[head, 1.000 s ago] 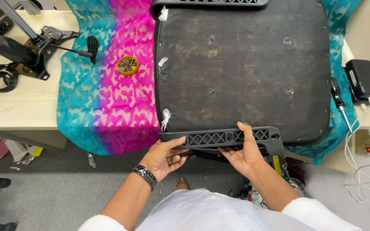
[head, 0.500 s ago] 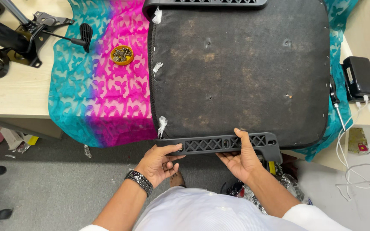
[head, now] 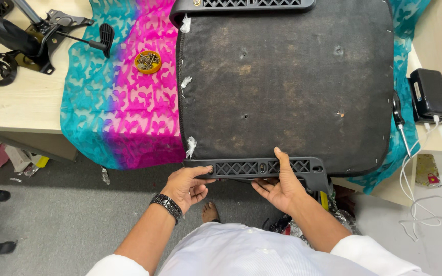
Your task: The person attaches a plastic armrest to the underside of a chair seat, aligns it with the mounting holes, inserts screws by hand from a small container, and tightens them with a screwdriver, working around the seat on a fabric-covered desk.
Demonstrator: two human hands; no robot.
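Two bare hands hold a black plastic armrest bracket (head: 262, 167) against the near edge of an upturned chair seat base (head: 287, 87), which lies flat on a teal and pink patterned cloth (head: 118, 117) spread over a pale wooden table (head: 21, 102). The left hand (head: 186, 186) pinches the bracket's left end between thumb and fingers from below; the right hand (head: 280, 186) cups under the middle, its thumb laid up across the latticed face. Both grips are closed on the bracket, though how firmly cannot be told. A second matching bracket (head: 241, 5) sits along the far edge of the seat base.

The bracket hangs past the table edge, over the floor (head: 67, 214) and a bare foot (head: 210, 210) directly beneath. If either hand loosens, the part would likely tip off its one supported end and drop there. The thumb lying across the lattice could be pinched between bracket and seat should the piece be pushed tight.

The mounting holes in the bracket look only roughly lined up with the seat; a small sideways slip would probably set them off the holes in the board. The yellow dish of screws (head: 148, 61) lies well apart on the cloth, so reaching it means freeing a hand and leaving the bracket held at one end. A screwdriver (head: 399, 120) rests at the seat's right edge, near the table's corner, where a nudge to the seat could roll it off. A chair mechanism (head: 31, 38) lies at the far left, clear of the hands
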